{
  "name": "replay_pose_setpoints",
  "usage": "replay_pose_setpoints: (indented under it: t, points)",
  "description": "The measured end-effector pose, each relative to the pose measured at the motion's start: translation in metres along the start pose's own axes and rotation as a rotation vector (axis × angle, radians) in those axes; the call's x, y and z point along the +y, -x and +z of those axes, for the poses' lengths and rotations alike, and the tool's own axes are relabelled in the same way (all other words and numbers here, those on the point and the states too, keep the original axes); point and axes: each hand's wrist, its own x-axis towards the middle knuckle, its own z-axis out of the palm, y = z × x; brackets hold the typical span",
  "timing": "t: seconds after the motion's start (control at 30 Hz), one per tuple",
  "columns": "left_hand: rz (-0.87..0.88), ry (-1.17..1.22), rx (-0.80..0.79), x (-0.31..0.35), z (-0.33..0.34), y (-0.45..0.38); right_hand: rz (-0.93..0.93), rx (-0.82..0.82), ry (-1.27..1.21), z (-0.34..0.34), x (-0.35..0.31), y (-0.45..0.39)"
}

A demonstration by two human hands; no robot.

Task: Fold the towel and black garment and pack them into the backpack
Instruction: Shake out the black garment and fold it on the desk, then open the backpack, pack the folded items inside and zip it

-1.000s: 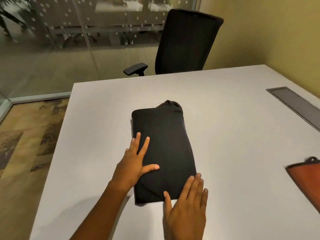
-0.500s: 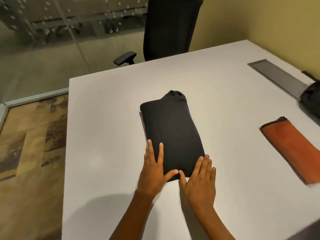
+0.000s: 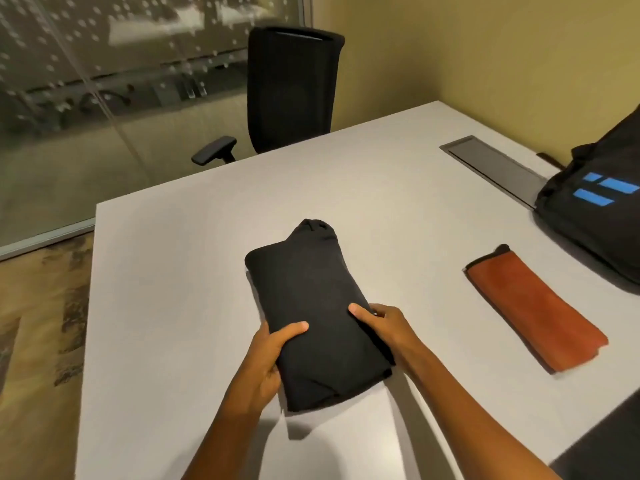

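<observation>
Sitting at a pale table point(image 3: 173, 271) in a small office, yellow wall to the right, frosted glass partition point(image 3: 104, 81) and a black office chair point(image 3: 291, 91) behind, a grey cable hatch point(image 3: 491, 164) lying flush in the tabletop

Judging the folding as finished: black garment point(image 3: 311, 306) lying as a thick, compact bundle in the middle of the table, rust-orange towel point(image 3: 533, 310) lying folded into a narrow flat strip to the right of it, well apart from the bundle. Packing looking not yet begun: backpack point(image 3: 595, 209), black with blue bars, resting at the far right edge of the table beyond the towel, with neither item inside as far as showing; whether its opening is unzipped, not possible to tell from here

Gripping the garment at its near end from both sides: left hand point(image 3: 266, 355) clasping the left edge, thumb lying over the top, fingers tucked underneath; right hand point(image 3: 384, 323) holding the right edge, thumb pressing on top, fingers curling round the side. Most of the bundle stretching away beyond the grip, its bunched far end pointing toward the chair. Near end seeming slightly raised, far end probably resting on the table. Remaining, by this judgement: carrying the garment right to the backpack, then the towel
</observation>
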Motion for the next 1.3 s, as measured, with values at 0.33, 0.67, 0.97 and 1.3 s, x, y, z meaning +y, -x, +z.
replay_pose_setpoints:
  t: [0.33,0.67,0.97,1.3]
  points:
    - [0.033,0.297,-0.099,0.028,0.108,0.003,-0.163,-0.205,-0.46,-0.109,-0.046,-0.005]
    - [-0.051,-0.193,-0.124,-0.082,0.16,0.003,-0.152,-0.003,-0.307,-0.192,0.086,0.016]
    - [0.147,-0.646,-0.006,-0.103,0.199,0.009,-0.145,0.089,-0.288,-0.224,0.112,0.036]
    - [0.294,-0.669,-0.185,-0.102,0.228,-0.005,-0.088,0.207,-0.177,-0.253,0.13,0.053]
